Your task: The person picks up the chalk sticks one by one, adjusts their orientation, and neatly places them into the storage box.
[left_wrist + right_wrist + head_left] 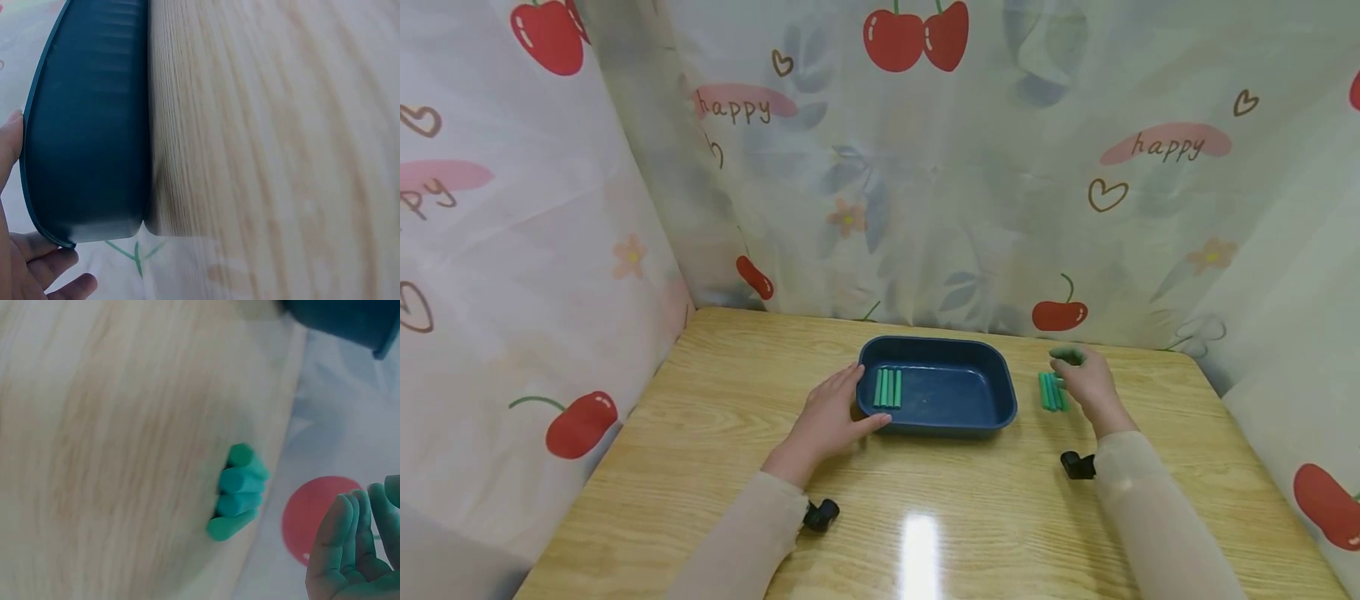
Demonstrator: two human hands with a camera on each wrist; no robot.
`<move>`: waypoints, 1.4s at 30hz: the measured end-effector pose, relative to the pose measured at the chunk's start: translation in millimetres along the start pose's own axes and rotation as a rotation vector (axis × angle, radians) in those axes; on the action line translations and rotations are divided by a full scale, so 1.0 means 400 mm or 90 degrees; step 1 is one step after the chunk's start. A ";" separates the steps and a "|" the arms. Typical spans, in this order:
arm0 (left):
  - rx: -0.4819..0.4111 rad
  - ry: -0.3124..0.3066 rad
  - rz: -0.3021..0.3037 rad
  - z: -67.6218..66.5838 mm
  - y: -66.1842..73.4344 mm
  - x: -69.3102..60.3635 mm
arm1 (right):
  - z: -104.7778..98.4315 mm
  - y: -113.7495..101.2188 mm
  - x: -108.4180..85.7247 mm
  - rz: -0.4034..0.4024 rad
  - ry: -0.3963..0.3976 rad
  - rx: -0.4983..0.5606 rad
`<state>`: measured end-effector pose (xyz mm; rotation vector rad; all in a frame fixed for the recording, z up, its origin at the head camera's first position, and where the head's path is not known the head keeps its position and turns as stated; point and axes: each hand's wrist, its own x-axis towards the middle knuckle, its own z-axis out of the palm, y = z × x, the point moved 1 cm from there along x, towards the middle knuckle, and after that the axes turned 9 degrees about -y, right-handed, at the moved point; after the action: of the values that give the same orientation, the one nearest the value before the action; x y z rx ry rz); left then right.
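A dark blue rectangular tray (951, 432) stands on the table, with several green chalk sticks (888, 389) side by side at its left end. My left hand (831, 415) holds the tray's left corner, thumb on the front rim and fingers along the left side. The left wrist view shows the thumb and fingertips around the rim. To the right of the tray lies a row of green and teal chalk sticks (237, 492). Just above them is my right hand (1092, 385), its fingers bent and apart from the thumb, with nothing seen between them. Green colour marks its palm and fingers.
The wooden table (977, 517) ends at a patterned curtain (925, 208) behind, with more curtain on both sides. Black wrist cameras (822, 515) sit below both hands. The tray's right wall stands close to the loose sticks.
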<state>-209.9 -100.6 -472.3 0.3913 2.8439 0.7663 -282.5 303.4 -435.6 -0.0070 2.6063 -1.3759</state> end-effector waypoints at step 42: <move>0.001 0.007 0.007 0.000 -0.003 0.000 | -0.035 0.091 0.081 0.093 -0.116 -0.197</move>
<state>-210.2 -101.6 -473.1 0.4033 2.8555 0.7710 -313.7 332.5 -463.1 0.0129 2.5775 -0.8723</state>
